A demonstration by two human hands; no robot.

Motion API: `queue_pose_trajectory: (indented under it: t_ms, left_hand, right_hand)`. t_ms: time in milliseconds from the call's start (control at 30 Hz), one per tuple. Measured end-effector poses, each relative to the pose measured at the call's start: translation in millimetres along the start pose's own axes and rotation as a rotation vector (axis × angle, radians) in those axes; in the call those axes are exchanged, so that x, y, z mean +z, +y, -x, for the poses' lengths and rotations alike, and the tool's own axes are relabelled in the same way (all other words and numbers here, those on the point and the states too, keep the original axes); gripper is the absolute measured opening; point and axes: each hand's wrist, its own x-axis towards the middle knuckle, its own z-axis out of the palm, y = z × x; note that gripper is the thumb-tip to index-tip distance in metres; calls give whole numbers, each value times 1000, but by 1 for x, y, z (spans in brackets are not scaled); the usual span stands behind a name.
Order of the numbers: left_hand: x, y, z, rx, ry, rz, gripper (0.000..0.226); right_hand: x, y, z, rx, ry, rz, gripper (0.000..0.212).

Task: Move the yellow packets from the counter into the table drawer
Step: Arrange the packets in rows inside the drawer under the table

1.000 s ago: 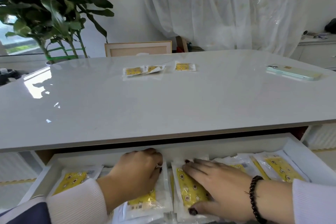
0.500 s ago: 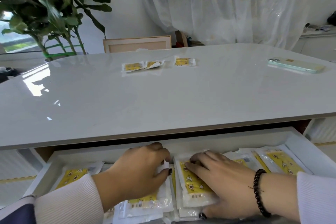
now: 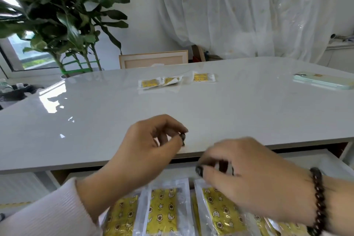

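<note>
Reaching both empty hands, left hand (image 3: 151,145) and right hand (image 3: 247,174) with fingers loosely curled on nothing, over the open drawer (image 3: 323,161) toward three yellow packets (image 3: 203,77) far across the counter (image 3: 95,120); recommend pinching edges flat.

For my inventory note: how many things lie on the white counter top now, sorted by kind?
Yellow packets: 3 (left, middle, right)
Phone: 1
Total: 4
</note>
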Motion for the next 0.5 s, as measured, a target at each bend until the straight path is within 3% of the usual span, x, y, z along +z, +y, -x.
queue_pose_trajectory:
  t_ms: [133,233,500]
  left_hand:
    - [-2,-21,-31,-153,76,-244,17]
    - [-5,-28,-53,-344,60,-67,15]
    - [-25,-37,-114,-515,-89,-159,15]
  right_hand:
    - [-9,18,-40,-36,232,104,18]
    - [-13,53,-82,3,294,246,22]
    - [-27,93,-143,189,246,401,54]
